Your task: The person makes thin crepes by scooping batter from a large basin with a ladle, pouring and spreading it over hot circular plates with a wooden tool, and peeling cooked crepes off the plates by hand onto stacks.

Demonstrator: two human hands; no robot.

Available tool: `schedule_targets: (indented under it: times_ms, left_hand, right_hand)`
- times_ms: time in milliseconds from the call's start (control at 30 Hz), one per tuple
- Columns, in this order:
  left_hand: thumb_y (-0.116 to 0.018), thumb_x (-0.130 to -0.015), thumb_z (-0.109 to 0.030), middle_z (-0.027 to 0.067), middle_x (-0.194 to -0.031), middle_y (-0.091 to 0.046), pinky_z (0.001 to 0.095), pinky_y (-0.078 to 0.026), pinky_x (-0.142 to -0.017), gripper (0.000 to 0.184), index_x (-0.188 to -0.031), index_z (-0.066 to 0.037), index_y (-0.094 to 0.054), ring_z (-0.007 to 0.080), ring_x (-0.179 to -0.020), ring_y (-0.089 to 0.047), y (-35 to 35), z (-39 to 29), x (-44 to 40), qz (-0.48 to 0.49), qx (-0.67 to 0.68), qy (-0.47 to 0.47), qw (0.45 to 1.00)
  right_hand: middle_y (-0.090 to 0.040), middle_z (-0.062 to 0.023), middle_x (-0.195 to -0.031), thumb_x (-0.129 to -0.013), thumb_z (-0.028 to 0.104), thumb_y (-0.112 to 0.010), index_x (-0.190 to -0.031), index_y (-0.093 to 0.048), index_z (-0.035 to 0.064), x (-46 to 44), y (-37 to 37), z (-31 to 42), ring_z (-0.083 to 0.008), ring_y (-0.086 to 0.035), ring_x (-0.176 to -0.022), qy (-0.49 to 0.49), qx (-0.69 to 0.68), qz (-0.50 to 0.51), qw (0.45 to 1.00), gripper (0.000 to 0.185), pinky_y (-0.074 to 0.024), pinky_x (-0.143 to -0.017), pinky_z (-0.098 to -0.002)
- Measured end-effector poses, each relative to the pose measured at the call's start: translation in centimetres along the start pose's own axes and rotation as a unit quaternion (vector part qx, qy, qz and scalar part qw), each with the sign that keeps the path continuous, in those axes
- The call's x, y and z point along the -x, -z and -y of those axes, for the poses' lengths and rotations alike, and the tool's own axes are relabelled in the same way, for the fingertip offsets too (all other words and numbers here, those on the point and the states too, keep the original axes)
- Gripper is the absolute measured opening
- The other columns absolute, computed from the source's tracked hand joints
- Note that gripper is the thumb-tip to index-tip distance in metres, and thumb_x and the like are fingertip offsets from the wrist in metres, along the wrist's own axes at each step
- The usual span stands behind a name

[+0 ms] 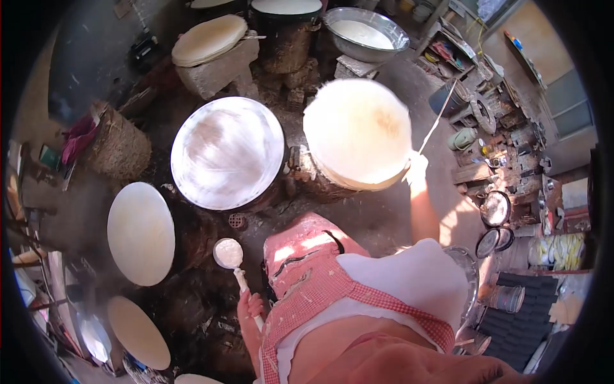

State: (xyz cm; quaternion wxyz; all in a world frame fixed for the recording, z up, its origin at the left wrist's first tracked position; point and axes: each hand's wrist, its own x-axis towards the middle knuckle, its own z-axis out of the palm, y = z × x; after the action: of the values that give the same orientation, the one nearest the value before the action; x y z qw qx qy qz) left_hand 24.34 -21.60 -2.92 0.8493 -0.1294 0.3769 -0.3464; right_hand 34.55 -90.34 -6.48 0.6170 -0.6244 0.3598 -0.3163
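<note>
My left hand (251,304) is wrapped around the pale handle of a ladle (228,253), its round bowl coated with whitish batter. The ladle is held low, in front of my apron. My right hand (417,168) is closed around a long thin stick (440,118) that slants up to the right. That hand is at the right edge of a stack of large, thin round flatbreads (358,131), though whether it also pinches the top sheet I cannot tell. Left of the stack sits a round griddle (227,153) with a streaked whitish surface.
More round griddles with pale sheets (141,233) curve along the left. Behind are another flatbread stack (210,40) on a block and a metal basin (366,35) of white batter. A rough stump (118,144) stands left; tools, buckets and pans (495,208) crowd the right.
</note>
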Motion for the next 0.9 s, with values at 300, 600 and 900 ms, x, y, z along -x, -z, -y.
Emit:
schedule_targets:
  times_ms: [300,600,900]
  left_hand:
    - [-0.045,-0.095,-0.028,-0.0005,-0.053,-0.031,0.0234,-0.027,-0.033,0.031,-0.07,-0.01,-0.042,0.0094,-0.04,-0.031,-2.0,1.4,3.3,-0.054,-0.068,-0.034,0.996]
    - [-0.051,-0.091,-0.011,-0.002,-0.049,-0.033,0.0206,-0.024,-0.028,0.028,-0.113,-0.025,-0.041,0.0072,-0.034,-0.031,5.1,4.3,6.1,-0.05,-0.196,-0.275,0.94]
    - [-0.051,-0.092,-0.012,-0.0024,-0.052,-0.032,0.0195,-0.02,-0.029,0.029,-0.109,-0.031,-0.038,0.0037,-0.036,-0.027,8.6,15.7,3.6,-0.016,0.068,-0.585,0.808]
  right_hand:
    - [-0.05,-0.0052,-0.052,-0.075,0.007,-0.062,-0.063,-0.053,0.0067,1.3,1.4,-8.4,-0.0141,-0.043,-0.035,-0.167,0.026,-0.15,0.974,0.015,-0.0317,-0.03,-0.0284]
    - [-0.067,-0.01,-0.079,-0.089,0.027,-0.052,-0.095,-0.066,0.0043,7.0,-6.2,-2.6,-0.0238,-0.065,-0.074,0.209,0.77,0.124,0.59,0.027,-0.0512,-0.063,-0.0386]
    - [-0.056,-0.0118,-0.068,-0.08,0.022,-0.067,-0.083,-0.059,-0.006,30.4,-47.3,0.9,-0.0204,-0.052,-0.063,0.332,0.248,0.671,0.615,0.029,-0.045,-0.063,-0.0369]
